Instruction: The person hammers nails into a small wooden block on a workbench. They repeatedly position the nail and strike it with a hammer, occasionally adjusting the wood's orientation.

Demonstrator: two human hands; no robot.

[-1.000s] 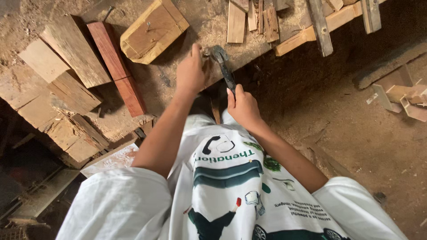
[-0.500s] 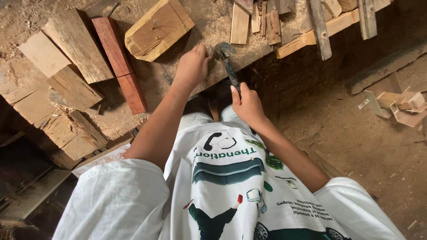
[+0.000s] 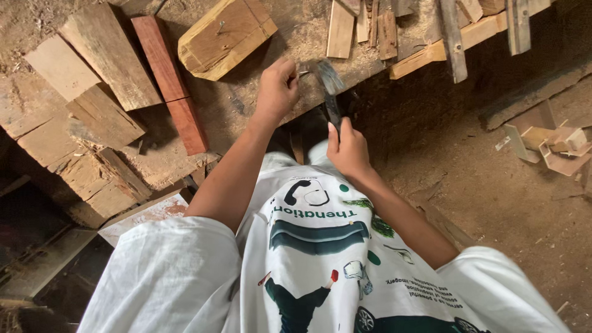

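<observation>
At the upper middle of the frame, the right hand [image 3: 348,148] grips the dark handle of a hammer [image 3: 328,83], its head at the table [image 3: 259,108] edge. The left hand [image 3: 277,89] is closed beside the hammer head, pinching something too small to identify. A nailed wooden block [image 3: 225,37] lies just above.

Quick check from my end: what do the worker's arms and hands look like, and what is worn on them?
Both arms are bare from above the elbow down, slim and uncovered. The left hand and right hand wear no gloves, rings or watch that can be seen. Short, loose white sleeves cover the upper arms, part of a white T-shirt with dark green printed graphics.
</observation>
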